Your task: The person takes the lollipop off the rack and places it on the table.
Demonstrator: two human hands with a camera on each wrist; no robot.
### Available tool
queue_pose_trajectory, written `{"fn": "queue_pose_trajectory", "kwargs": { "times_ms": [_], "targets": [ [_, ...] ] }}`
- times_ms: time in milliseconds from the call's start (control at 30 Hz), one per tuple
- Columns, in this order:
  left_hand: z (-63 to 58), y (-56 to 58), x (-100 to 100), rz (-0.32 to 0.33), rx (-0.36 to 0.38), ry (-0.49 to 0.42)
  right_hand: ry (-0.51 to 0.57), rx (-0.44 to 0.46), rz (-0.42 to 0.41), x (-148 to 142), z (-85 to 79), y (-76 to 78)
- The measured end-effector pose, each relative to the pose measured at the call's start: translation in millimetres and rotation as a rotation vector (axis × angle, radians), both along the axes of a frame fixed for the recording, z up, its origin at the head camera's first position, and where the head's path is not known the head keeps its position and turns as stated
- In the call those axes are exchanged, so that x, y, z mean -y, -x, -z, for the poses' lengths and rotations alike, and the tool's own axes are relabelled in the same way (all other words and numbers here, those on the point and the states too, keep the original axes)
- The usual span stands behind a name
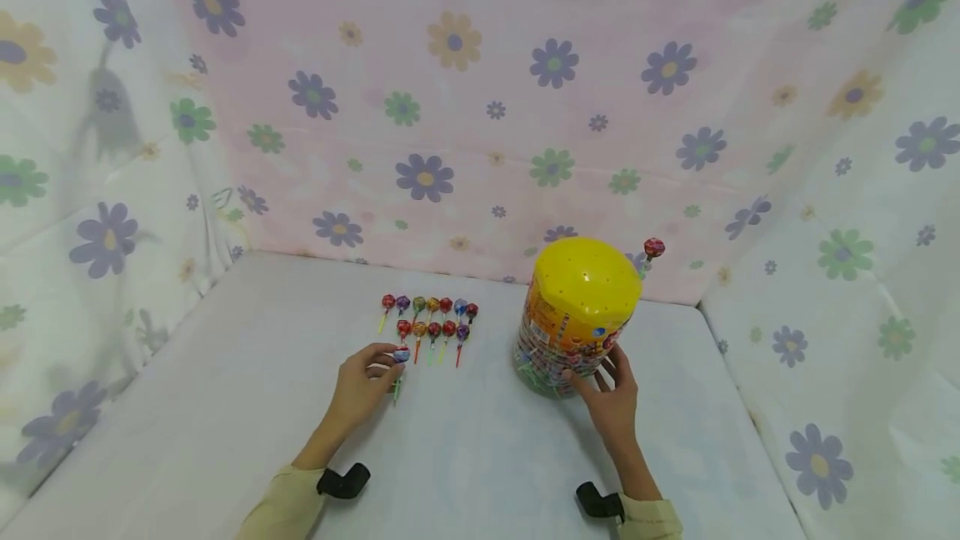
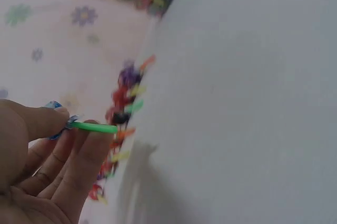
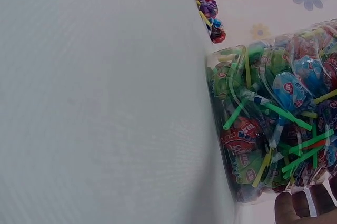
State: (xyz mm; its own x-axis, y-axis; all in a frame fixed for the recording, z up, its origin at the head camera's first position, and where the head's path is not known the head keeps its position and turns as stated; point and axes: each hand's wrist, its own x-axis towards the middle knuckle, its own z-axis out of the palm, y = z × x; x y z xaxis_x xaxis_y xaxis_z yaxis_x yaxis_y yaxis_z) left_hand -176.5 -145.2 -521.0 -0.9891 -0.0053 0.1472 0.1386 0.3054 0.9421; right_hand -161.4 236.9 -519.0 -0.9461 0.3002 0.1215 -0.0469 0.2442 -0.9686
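Observation:
In the head view my left hand (image 1: 362,387) pinches a blue-wrapped lollipop (image 1: 402,353) by its candy end, its green stick pointing down. The left wrist view shows that green stick (image 2: 95,127) sticking out past the thumb. My right hand (image 1: 611,401) grips the lower side of a clear jar (image 1: 546,357) with a yellow lid (image 1: 588,277), thumb in front and the other fingers round the side. Many wrapped lollipops (image 3: 290,91) with coloured sticks fill the jar, seen in the right wrist view.
Two rows of lollipops lie on the white table (image 1: 465,457), a back row (image 1: 432,304) and a front row (image 1: 434,330), just beyond my left hand. One red lollipop (image 1: 654,248) stands up beside the jar's lid. Flowered cloth (image 1: 450,107) walls the back and sides.

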Motion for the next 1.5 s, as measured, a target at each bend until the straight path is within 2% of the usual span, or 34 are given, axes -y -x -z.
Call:
{"fn": "queue_pose_trajectory", "kwargs": {
  "times_ms": [133, 267, 400, 567, 833, 1000, 1133, 1333, 1433, 1500],
  "targets": [
    [6.9, 19.3, 20.8, -0.054, 0.046, 0.087, -0.003, 0.002, 0.008, -0.4, 2.5, 0.3],
    [12.9, 37.6, 34.3, -0.077, 0.078, 0.166, 0.0, 0.01, 0.007, -0.9, 4.7, 1.0],
    [13.6, 52.8, 37.3, -0.078, 0.087, 0.22, -0.003, 0.018, 0.004, -1.8, 5.5, 2.0],
    [11.4, 66.3, 32.8, -0.082, 0.041, 0.27, -0.005, 0.014, 0.005, -2.8, 5.7, 3.6],
    [12.5, 70.3, 28.2, -0.152, 0.033, 0.329, -0.006, 0.022, 0.003, -1.6, 5.0, 2.6],
    [11.7, 71.6, 26.1, -0.168, 0.026, 0.368, -0.01, 0.008, 0.01, -3.0, 4.0, 3.1],
    [10.2, 68.1, 27.0, -0.18, 0.034, 0.379, -0.011, 0.01, 0.006, -2.4, 2.7, 2.5],
    [3.1, 62.5, 28.9, -0.186, 0.033, 0.343, -0.002, 0.008, -0.01, -1.4, -0.3, 1.1],
    [-5.2, 59.9, 26.6, -0.164, 0.014, 0.278, 0.001, 0.004, -0.012, -0.7, -1.5, 0.6],
    [-12.3, 58.1, 23.2, -0.127, -0.008, 0.2, 0.001, 0.003, -0.011, -0.8, -0.9, 1.2]
  ]
}}
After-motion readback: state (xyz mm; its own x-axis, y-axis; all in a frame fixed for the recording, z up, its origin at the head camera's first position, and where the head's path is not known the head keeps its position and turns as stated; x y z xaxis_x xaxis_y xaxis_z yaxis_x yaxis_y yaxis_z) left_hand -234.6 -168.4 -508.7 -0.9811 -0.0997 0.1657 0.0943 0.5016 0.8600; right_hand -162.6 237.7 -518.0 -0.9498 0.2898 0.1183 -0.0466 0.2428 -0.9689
